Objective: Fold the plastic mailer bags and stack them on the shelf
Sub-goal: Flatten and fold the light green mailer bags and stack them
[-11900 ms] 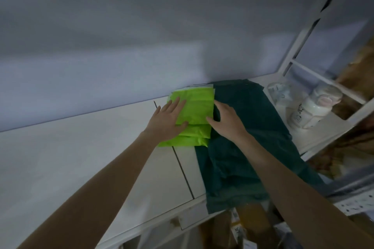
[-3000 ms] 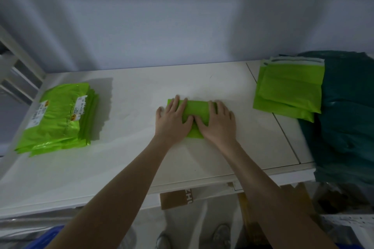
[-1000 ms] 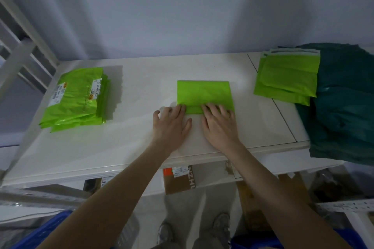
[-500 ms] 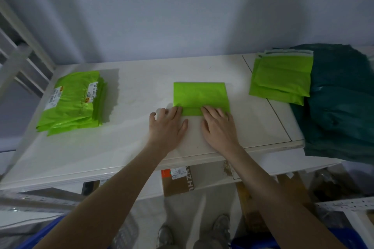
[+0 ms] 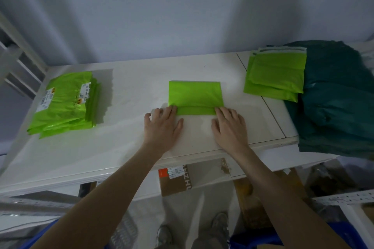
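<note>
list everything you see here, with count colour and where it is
folded lime-green plastic mailer bag: one, lime green, centre of shelf, near edge under both hands' fingertips
stack of folded lime-green mailers: one stack, lime green, right side of shelf
pile of labelled lime-green mailers: one pile, lime green with white labels, left side of shelf
dark green plastic sheet: one, dark green, far right, draped over the edge
white shelf: one, white
cardboard box: one, brown, below the shelf
left hand: flat, fingertips on mailer
right hand: flat, fingertips on mailer

Smooth matt green plastic mailer [image 5: 196, 93], glossy crinkled plastic stack [image 5: 64, 103], smooth white shelf [image 5: 129, 79], brown cardboard box [image 5: 175, 183]
</note>
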A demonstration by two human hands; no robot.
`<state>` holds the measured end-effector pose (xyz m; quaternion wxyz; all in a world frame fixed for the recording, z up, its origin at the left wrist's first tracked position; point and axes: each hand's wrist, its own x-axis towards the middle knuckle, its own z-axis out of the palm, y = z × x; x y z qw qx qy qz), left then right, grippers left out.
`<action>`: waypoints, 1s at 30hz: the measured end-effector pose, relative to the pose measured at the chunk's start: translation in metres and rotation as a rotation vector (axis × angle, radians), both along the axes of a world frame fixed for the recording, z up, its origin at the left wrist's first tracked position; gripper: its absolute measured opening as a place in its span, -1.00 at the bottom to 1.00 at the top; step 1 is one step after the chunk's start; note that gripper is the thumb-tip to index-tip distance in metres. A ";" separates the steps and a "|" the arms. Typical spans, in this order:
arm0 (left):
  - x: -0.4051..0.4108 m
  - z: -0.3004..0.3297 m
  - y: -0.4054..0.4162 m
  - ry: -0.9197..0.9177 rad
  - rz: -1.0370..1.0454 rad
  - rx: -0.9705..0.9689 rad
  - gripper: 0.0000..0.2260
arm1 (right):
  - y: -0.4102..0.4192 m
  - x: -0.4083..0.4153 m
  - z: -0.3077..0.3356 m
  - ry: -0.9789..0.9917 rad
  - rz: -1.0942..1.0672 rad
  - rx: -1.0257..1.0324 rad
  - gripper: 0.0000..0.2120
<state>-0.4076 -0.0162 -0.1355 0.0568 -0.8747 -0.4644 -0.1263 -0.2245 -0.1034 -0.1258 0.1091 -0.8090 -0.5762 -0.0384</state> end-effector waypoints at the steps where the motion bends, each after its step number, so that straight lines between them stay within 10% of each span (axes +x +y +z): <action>1: 0.001 0.002 0.000 -0.011 0.008 -0.023 -0.51 | -0.001 0.000 -0.001 0.013 -0.009 -0.002 -0.47; 19: 0.026 0.036 0.019 -0.559 0.253 -0.667 -0.67 | 0.035 0.004 0.026 0.499 -0.365 -0.061 -0.62; 24: 0.033 0.048 0.024 -1.009 0.364 -0.832 -0.66 | 0.045 0.001 0.032 0.956 -0.395 0.174 -0.65; 30: 0.015 0.055 0.033 -0.898 0.412 -0.716 -0.52 | 0.061 -0.004 0.045 1.187 -0.365 0.466 -0.64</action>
